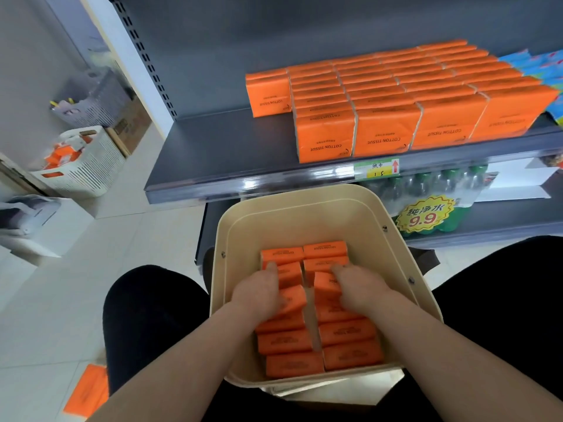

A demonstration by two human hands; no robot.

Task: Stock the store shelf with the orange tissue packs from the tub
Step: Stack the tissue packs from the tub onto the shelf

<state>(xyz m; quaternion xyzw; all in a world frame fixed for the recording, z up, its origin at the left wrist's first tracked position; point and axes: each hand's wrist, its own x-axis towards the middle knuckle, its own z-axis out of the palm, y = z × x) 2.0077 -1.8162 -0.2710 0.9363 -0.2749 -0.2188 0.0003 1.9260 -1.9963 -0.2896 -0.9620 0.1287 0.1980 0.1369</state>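
Note:
A cream tub (307,208) sits between my knees, holding two columns of orange tissue packs (350,333). Both hands reach down into it. My left hand (259,292) curls its fingers round packs in the left column, some of them tilted up. My right hand (358,289) grips packs in the right column the same way. On the dark grey shelf (219,147) above stand several rows of stocked orange packs (393,95), filling its right part. One more pack stands alone at the back left of that block.
The shelf's left half is bare. Blue packets (545,65) lie at its far right. Green-capped water bottles (432,190) fill the shelf below. A white basket (88,166) with orange items stands on the floor at left. One orange pack (88,391) lies on the floor.

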